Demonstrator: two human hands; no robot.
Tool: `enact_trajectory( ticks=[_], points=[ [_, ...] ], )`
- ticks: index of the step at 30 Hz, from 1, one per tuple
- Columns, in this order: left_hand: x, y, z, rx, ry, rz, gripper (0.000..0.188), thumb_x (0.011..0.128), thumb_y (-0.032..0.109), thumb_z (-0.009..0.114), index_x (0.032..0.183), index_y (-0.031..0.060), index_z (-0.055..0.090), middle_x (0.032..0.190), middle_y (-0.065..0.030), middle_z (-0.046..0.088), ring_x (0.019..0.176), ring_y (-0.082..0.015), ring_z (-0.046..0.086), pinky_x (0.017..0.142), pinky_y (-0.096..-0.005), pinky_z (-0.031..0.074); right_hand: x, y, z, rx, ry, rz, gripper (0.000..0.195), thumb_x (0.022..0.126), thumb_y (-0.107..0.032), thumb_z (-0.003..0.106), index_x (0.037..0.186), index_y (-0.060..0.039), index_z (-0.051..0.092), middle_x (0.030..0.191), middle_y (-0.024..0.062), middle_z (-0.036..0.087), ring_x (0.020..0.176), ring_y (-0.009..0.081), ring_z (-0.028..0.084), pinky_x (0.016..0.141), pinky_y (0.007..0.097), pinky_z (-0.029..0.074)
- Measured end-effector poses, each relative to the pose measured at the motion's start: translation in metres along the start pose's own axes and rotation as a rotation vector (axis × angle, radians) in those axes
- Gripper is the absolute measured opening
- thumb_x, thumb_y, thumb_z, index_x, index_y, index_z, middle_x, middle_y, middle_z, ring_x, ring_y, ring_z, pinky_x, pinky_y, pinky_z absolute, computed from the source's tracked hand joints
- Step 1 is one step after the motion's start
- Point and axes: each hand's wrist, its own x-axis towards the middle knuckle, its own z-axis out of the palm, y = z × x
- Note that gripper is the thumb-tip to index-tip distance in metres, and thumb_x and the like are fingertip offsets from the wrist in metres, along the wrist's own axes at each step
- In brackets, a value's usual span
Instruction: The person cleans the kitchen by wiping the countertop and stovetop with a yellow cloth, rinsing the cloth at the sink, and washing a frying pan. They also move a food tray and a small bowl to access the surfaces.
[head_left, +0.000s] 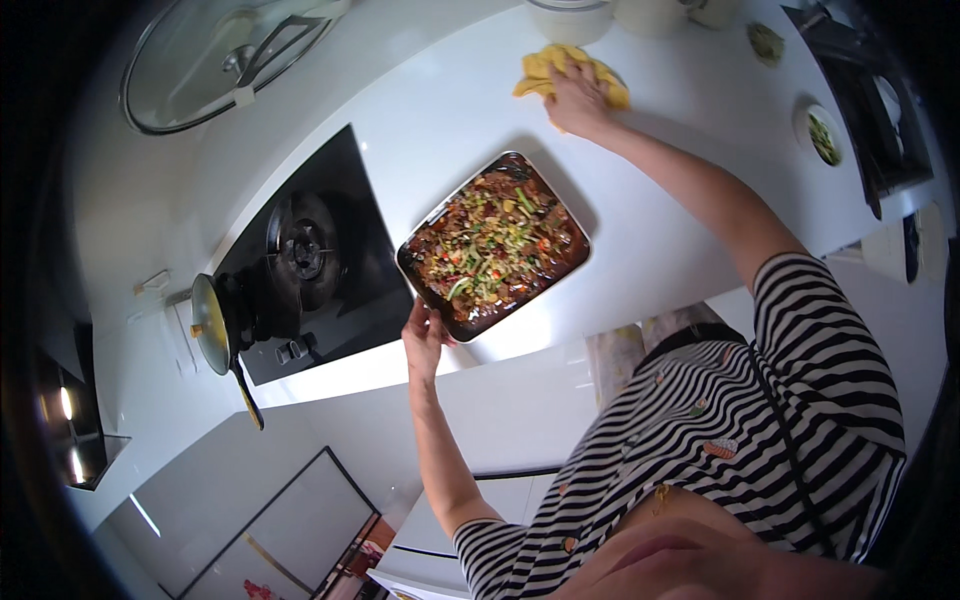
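Observation:
Near the middle of the view, a rectangular metal tray (583, 238) holds a saucy cooked dish topped with chopped greens and red bits. My left hand (425, 334) grips the tray's near left corner. The tray looks tilted above the white countertop (637, 247), partly beside the cooktop's edge; whether it touches the counter I cannot tell. Farther off, my right hand (581, 97) lies spread on a crumpled yellow cloth (536, 73), pressing it on the counter.
On the left is a black gas cooktop (352, 300) with a lidded pan (214, 322). A large glass lid (195, 67) hangs at the back wall. Containers (574, 22) stand at the back; a bowl of cut greens (823, 139) sits near the sink (885, 135) on the right.

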Motion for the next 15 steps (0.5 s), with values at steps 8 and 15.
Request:
enact_trajectory(
  ticks=[8,15],
  points=[
    [-0.007,0.019,0.003,-0.019,0.063,-0.068,0.039,0.095,0.004,0.044,0.133,-0.0034,0.042,0.073,-0.0024,0.058,0.05,-0.0058,0.051,0.045,-0.0217,0.047,0.121,-0.169,0.05,0.008,-0.399,-0.651,0.046,0.08,-0.012,0.052,0.125,-0.0199,0.058,0.137,0.0009,0.048,0.121,0.0256,0.044,0.093,0.0478,0.038],
    [-0.005,0.021,0.0,-0.022,0.065,-0.081,0.042,0.096,0.006,0.046,0.136,-0.0031,0.039,0.073,-0.0023,0.057,0.05,-0.006,0.051,0.045,-0.0218,0.047,0.059,-0.155,0.051,0.467,-0.827,-0.895,0.025,0.076,-0.005,0.055,0.084,-0.0172,0.075,0.092,0.0003,0.069,0.088,0.0207,0.061,0.08,0.0337,0.046]
  ],
)
